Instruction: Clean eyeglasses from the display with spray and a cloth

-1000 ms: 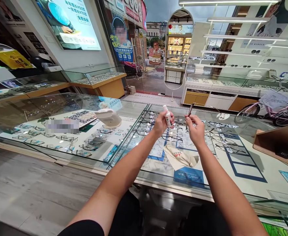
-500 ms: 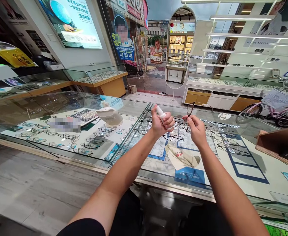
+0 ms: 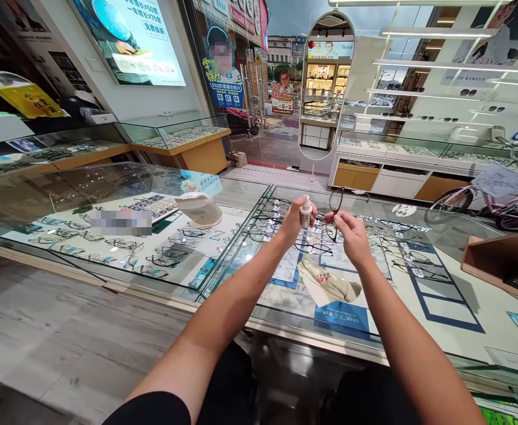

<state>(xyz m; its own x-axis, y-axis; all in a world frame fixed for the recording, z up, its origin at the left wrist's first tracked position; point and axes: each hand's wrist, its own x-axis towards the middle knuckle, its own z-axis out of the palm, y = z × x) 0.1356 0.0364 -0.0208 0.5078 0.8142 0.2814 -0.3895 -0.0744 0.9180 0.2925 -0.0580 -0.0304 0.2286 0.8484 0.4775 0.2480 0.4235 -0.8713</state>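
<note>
My left hand [image 3: 295, 219] is wrapped round a small white spray bottle [image 3: 305, 212], held upright above the glass counter. Just to the right, my right hand [image 3: 351, 235] pinches a pair of dark-rimmed eyeglasses [image 3: 336, 200] by the frame. One rim points upward and a temple reaches out to the right. Bottle and eyeglasses are close together but apart. Below the hands, a crumpled beige cleaning cloth [image 3: 330, 283] with red print lies on the counter top.
Rows of eyeglass frames [image 3: 418, 265] lie inside the glass counter [image 3: 259, 321]. A cream-coloured device [image 3: 200, 208] and a keyboard [image 3: 155, 206] stand to the left. At the right is a brown wooden box [image 3: 502, 265]. An oval mirror [image 3: 325, 88] stands beyond the counter.
My left hand has turned and shifted slightly right, bringing the spray bottle from tilted to upright and nearer the eyeglasses. The eyeglasses have tilted a little in my right hand.
</note>
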